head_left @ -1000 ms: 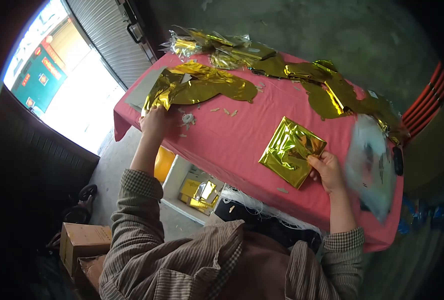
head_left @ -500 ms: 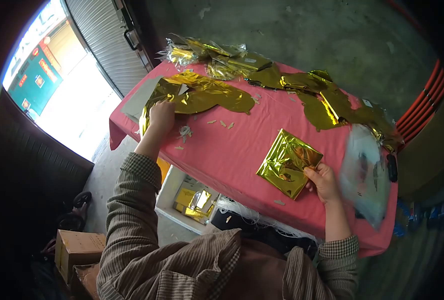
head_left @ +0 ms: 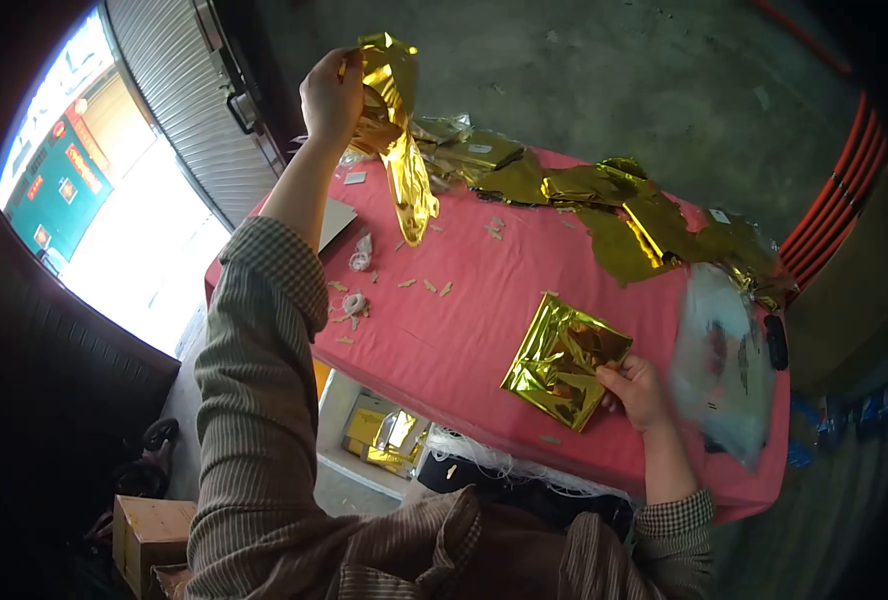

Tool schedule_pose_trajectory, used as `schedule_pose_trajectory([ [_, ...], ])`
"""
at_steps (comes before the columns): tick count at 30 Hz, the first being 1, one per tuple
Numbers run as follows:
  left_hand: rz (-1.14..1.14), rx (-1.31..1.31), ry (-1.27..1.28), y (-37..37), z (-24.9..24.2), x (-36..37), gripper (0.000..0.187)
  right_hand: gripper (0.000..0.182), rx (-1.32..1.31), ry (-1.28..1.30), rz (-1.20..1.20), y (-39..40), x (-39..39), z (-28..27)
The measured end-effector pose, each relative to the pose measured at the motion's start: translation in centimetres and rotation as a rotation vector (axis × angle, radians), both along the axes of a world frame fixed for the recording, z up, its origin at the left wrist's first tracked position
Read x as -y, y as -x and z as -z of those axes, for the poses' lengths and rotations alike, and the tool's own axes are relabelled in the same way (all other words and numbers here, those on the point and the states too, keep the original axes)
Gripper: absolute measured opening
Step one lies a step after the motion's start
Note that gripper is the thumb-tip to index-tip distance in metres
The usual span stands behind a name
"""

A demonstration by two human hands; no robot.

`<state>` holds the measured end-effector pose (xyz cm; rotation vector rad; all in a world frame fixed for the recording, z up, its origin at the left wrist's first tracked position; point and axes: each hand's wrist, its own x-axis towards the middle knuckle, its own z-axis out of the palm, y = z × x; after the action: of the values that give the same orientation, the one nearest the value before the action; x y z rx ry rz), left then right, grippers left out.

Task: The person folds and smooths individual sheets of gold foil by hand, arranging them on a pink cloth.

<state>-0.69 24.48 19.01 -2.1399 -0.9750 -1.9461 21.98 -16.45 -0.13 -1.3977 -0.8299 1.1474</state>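
Observation:
My left hand point(head_left: 332, 95) is raised above the far left of the table, its fingers closed on a sheet of gold foil point(head_left: 404, 165) that hangs down. On the right, my right hand point(head_left: 634, 392) pinches the lower right corner of a folded gold foil packet point(head_left: 564, 360) over the pink cloth point(head_left: 454, 330). Small white coils of string point(head_left: 354, 303) and scattered paper bits lie on the cloth below my left arm. A grey board point(head_left: 337, 222) shows partly behind my left forearm.
More gold foil pieces point(head_left: 629, 225) lie along the table's far edge. A clear plastic bag point(head_left: 724, 360) and a black object point(head_left: 775, 342) are at the right. Under the table stands a white box point(head_left: 359, 465); a cardboard box point(head_left: 149, 530) is on the floor at left.
My left hand has risen and moved away from me, lifting the gold foil off the table and uncovering string and part of the board. My right hand still holds the packet, slightly lower in view.

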Motion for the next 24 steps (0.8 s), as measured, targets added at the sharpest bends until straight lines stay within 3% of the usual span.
schedule_pose_trajectory([
  [2,0.037,0.024,0.009,-0.7,0.2,-1.5,0.017,0.009,-0.01,0.002,0.016,0.2,0.0,-0.3],
  [4,-0.159,-0.169,-0.317,-0.4,1.4,-2.8,0.014,0.009,-0.02,0.009,0.024,0.2,0.0,-0.6],
  [6,-0.116,-0.25,-0.205,1.0,4.0,-3.7,0.011,0.008,-0.028,0.033,0.034,0.3,0.0,-0.6],
  [8,-0.395,-0.591,-0.171,2.9,7.9,-5.1,0.019,0.008,-0.026,0.019,0.012,0.4,-0.1,-0.7],
  [10,-0.381,-0.802,0.302,4.8,11.2,-5.6,0.044,0.008,-0.024,0.009,-0.011,0.3,0.0,-0.6],
  [11,-0.53,-0.89,0.383,5.7,12.5,-4.5,0.073,0.008,-0.03,0.017,-0.002,0.2,0.1,-0.5],
  [12,-0.513,-0.853,0.555,6.6,12.8,-3.9,0.089,0.008,-0.034,0.023,0.008,0.2,0.0,-0.5],
  [15,-0.562,-0.705,0.427,9.5,13.6,-1.4,0.08,0.008,-0.029,0.021,0.003,0.4,-0.1,-1.0],
  [17,-0.177,-0.918,0.872,10.7,11.0,2.2,0.068,0.008,-0.03,0.021,-0.001,0.4,-0.1,-0.9],
  [18,-0.186,-0.917,0.872,11.4,11.5,2.9,0.068,0.009,-0.025,0.022,-0.001,0.4,-0.1,-0.8],
  [21,-0.305,-0.918,0.653,12.9,14.2,3.7,0.037,0.006,-0.039,0.001,-0.005,0.3,-0.3,-0.6],
  [24,-0.222,-0.892,0.531,14.0,15.2,3.5,0.028,0.006,-0.035,0.0,0.003,0.4,-0.2,-0.6],
])
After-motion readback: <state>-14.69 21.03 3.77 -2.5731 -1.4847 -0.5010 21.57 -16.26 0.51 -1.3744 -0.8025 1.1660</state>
